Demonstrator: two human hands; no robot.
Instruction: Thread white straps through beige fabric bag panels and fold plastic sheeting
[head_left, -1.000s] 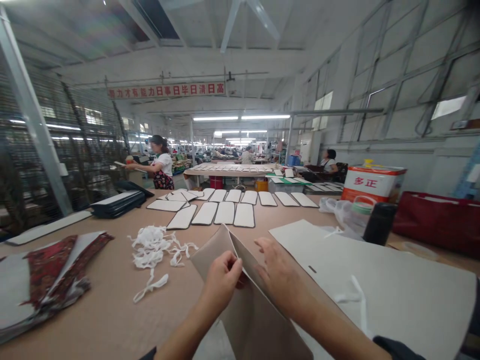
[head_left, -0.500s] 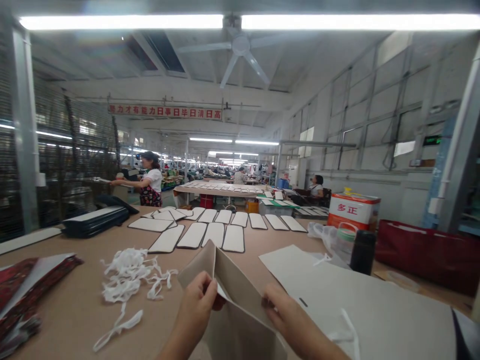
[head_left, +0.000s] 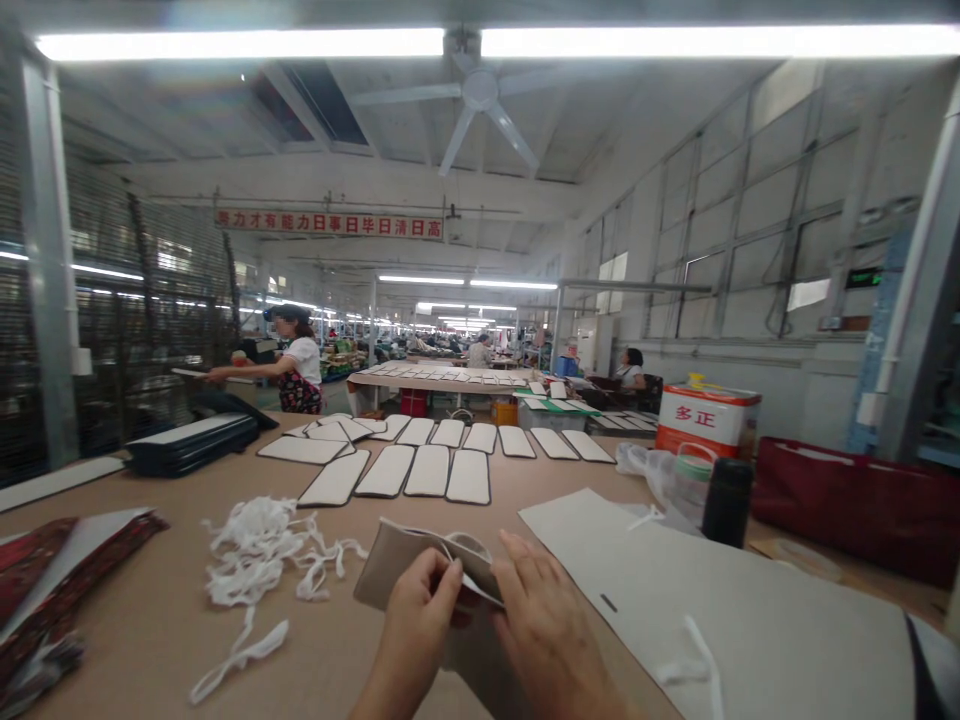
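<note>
A folded grey-beige piece (head_left: 390,565), shaped like a flat pocket, is held above the near middle of the table. My left hand (head_left: 420,620) pinches its opening edge between thumb and fingers. On the right side of the same piece lies my right hand (head_left: 544,620), its fingers bent over the top edge and its thumb mostly hidden. Between the hands the opening gapes a little, and a pale inner layer with a curved edge shows. The lower part of the piece is covered by my hands and wrists.
White strips (head_left: 255,550) lie tangled on the left. Beyond are rows of white dark-edged panels (head_left: 427,470). A large grey-beige sheet (head_left: 712,600) covers the right, near a black cylinder (head_left: 727,500) and a tin (head_left: 705,420). A co-worker (head_left: 300,360) stands at back left.
The piece has tipped lower, and its raised pointed corner is now a flatter edge. My right hand has moved left and up over it, closer to my left hand. The co-worker's arms have shifted left.
</note>
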